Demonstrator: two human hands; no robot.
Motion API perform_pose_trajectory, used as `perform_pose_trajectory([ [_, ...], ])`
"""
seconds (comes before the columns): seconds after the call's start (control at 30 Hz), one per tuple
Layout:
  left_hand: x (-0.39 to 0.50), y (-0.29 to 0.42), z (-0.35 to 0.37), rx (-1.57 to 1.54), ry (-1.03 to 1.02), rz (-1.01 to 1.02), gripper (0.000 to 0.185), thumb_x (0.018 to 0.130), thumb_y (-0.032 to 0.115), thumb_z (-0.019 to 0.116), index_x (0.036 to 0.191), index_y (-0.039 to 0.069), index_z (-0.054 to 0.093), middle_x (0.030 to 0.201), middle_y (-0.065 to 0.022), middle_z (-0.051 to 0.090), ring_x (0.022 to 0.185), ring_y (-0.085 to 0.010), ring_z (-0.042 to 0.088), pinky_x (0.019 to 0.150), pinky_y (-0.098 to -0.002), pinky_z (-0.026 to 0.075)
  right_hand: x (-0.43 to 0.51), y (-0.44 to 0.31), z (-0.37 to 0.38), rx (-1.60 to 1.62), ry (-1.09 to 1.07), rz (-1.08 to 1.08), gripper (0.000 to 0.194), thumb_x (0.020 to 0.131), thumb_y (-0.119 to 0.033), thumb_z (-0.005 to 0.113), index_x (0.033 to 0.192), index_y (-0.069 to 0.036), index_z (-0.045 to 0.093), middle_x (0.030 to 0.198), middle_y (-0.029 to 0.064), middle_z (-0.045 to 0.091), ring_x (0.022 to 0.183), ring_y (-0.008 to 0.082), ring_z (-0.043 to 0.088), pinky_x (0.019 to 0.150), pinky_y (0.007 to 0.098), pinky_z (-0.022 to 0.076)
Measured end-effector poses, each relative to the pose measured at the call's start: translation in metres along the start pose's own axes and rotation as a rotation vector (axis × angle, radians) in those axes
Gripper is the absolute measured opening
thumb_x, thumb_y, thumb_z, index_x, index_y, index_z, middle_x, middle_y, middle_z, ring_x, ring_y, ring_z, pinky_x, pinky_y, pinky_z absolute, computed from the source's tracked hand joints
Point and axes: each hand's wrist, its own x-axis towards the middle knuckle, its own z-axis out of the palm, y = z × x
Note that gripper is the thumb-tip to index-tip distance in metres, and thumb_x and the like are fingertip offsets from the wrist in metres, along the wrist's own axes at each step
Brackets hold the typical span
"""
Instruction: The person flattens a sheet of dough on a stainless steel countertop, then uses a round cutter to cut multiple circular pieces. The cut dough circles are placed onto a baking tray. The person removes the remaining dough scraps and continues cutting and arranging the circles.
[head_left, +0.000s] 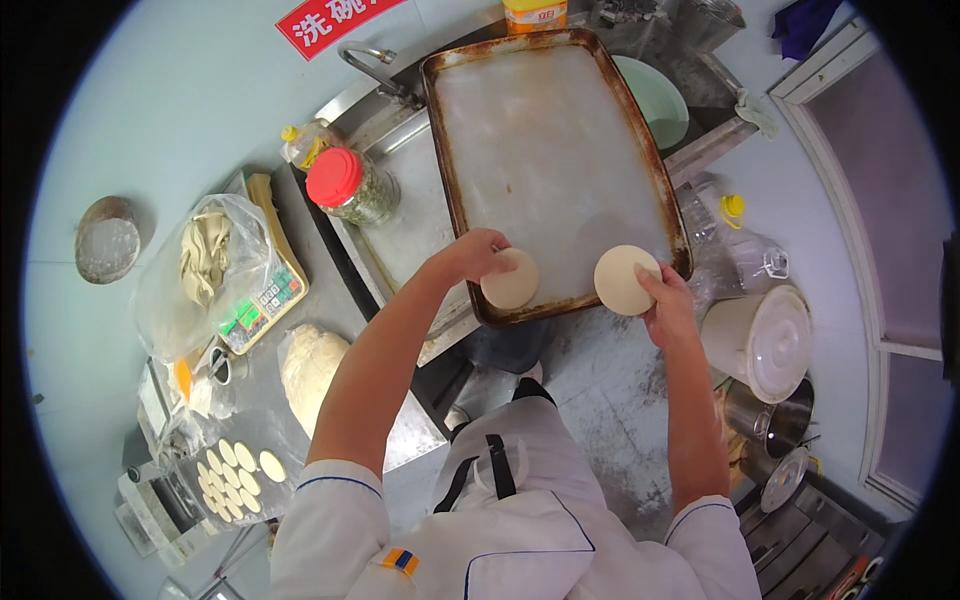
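My left hand (484, 255) grips the upper edge of a flat round of dough (511, 283), which is at the near left corner of a metal baking tray (555, 142). Whether that round touches the tray, I cannot tell. Between the thumb and fingers of my right hand (667, 304) is a second dough round (624, 280), held over the tray's near right edge, with its shadow on the tray. The tray has a browned, stained rim and its surface looks oiled.
Behind and left of the tray are a faucet (379, 67), a sink counter and a red-lidded jar (352, 187). A scale (262, 300) with bagged dough, a large dough mass (311, 375) and several dough rounds (232, 480) occupy the left counter. Lidded white bucket (757, 349) stands right.
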Motion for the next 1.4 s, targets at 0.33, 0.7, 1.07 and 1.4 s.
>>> perform_pose_trajectory([
  [0.33,-0.002,0.010,0.031,0.683,0.260,0.144,0.041,0.087,0.029,0.079,0.117,0.002,0.073,0.112,-0.0218,0.073,0.108,-0.0417,0.068,0.094,-0.0489,0.054,0.045,0.006,0.046,-0.448,-0.160,0.087,0.044,0.094,-0.017,0.076,0.132,0.000,0.062,0.118,0.0087,0.071,0.101,0.0192,0.072,0.077,0.0357,0.0623],
  [0.7,-0.198,-0.054,0.020,0.004,0.606,0.251,0.038,0.097,0.030,0.074,0.122,0.001,0.071,0.112,-0.0201,0.073,0.101,-0.0326,0.073,0.089,-0.0422,0.057,0.105,0.059,0.030,-1.211,-0.065,-0.377,0.055,0.087,-0.023,0.074,0.135,0.003,0.064,0.137,0.0213,0.065,0.129,0.0346,0.060,0.113,0.0444,0.0449],
  [1.07,-0.551,-0.532,0.080,-0.311,1.739,-0.737,0.059,0.092,0.042,0.079,0.124,-0.006,0.068,0.106,-0.0207,0.076,0.095,-0.0299,0.074,0.085,-0.0407,0.058,0.046,0.025,0.116,-1.620,0.102,-0.704,0.041,0.097,-0.018,0.070,0.132,0.002,0.066,0.128,0.0218,0.071,0.119,0.0363,0.068,0.104,0.0426,0.0511],
  [1.4,-0.572,-0.619,0.032,-0.604,1.499,-0.894,0.072,0.074,0.058,0.089,0.106,-0.003,0.069,0.105,-0.0220,0.074,0.097,-0.0346,0.073,0.082,-0.0433,0.058,-0.271,0.420,0.562,-1.085,-1.233,-0.119,0.031,0.094,-0.017,0.073,0.121,-0.003,0.070,0.105,0.0061,0.073,0.096,0.0135,0.066,0.084,0.0303,0.0536],
])
